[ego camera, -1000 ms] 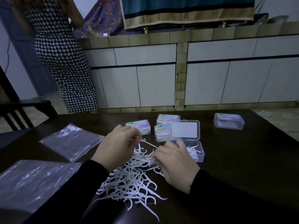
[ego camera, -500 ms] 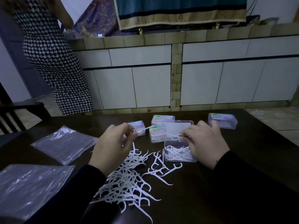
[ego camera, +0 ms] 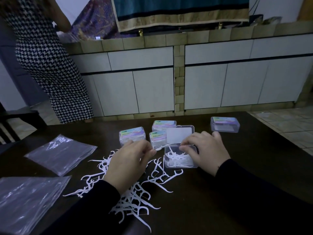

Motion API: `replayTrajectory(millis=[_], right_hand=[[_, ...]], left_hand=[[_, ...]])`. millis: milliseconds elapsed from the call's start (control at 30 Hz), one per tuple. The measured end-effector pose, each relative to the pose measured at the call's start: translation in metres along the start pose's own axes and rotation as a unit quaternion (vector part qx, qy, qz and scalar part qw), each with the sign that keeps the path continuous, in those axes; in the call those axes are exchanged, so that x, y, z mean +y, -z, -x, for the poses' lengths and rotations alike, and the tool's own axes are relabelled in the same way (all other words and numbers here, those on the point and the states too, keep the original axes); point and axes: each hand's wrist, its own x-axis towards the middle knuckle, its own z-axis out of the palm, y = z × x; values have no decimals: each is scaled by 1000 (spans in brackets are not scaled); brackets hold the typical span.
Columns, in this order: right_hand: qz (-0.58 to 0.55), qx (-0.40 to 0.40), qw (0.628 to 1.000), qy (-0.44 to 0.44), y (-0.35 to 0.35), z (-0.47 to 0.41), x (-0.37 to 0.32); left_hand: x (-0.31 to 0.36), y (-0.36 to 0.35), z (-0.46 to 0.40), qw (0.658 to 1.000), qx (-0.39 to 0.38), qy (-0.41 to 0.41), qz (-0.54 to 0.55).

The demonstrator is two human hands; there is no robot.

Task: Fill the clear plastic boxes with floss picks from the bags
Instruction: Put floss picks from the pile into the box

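Head view:
Left hand (ego camera: pixel 128 160): fingers curled; thumb and fingertips pinch one floss pick (ego camera: pixel 160 148), its tip pointing at the open box (ego camera: pixel 181 157).
Right hand (ego camera: pixel 203 150): fingers bent down over the open box's far rim, fingertips at the hinge edge; whether it pinches a pick cannot be told.
Open box: one, lid (ego camera: pixel 179 135) folded back, several picks inside.
Closed boxes: four; three (ego camera: pixel 132 135) clustered behind the left hand, one (ego camera: pixel 225 124) apart at far right.
Loose picks (ego camera: pixel 135 197): one pile on table (ego camera: pixel 237 192), uncountable.
Bags (ego camera: pixel 61 154): two, flat, at left.
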Motion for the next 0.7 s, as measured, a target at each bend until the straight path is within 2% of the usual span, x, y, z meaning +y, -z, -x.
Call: replayTrajectory(millis=[167, 267, 433, 600, 700], right_hand=[[15, -92, 994, -55, 3, 10, 19], [12, -123, 992, -40, -1, 17, 26], [-4, -125, 992, -22, 0, 18, 26], [-30, -126, 991, -28, -2, 18, 31], [-39, -129, 990, -32, -3, 17, 32]], left_hand=[[13, -7, -16, 999, -30, 0, -10], [21, -15, -27, 999, -52, 0, -11], [36, -33, -40, 996, -91, -16, 6], [24, -42, -40, 1000, -16, 3, -2], [17, -45, -33, 999, -34, -10, 8]])
